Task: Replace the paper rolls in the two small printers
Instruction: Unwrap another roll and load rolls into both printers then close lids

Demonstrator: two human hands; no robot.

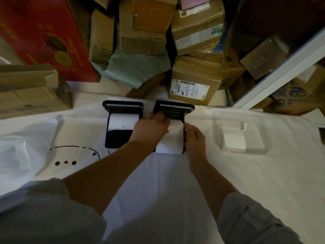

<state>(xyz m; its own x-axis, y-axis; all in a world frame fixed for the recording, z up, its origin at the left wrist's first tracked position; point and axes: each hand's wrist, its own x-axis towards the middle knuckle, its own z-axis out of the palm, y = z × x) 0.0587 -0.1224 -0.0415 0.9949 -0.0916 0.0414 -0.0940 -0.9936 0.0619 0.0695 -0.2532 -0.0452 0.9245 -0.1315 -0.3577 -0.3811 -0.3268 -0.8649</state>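
At the counter's far edge, my hands (left (151, 126), right (195, 136)) clamp the paper roll (171, 143) in the right printer (174, 107).

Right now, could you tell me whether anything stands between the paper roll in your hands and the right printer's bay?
Nothing visible does. The right printer has its lid raised, and both the left hand and right hand hold the paper roll directly over its bay.

Two small black printers stand side by side, lids open. The left printer (121, 127) holds a white roll (124, 122); the right printer (175, 110) has a white roll (171, 141) lying in its bay.
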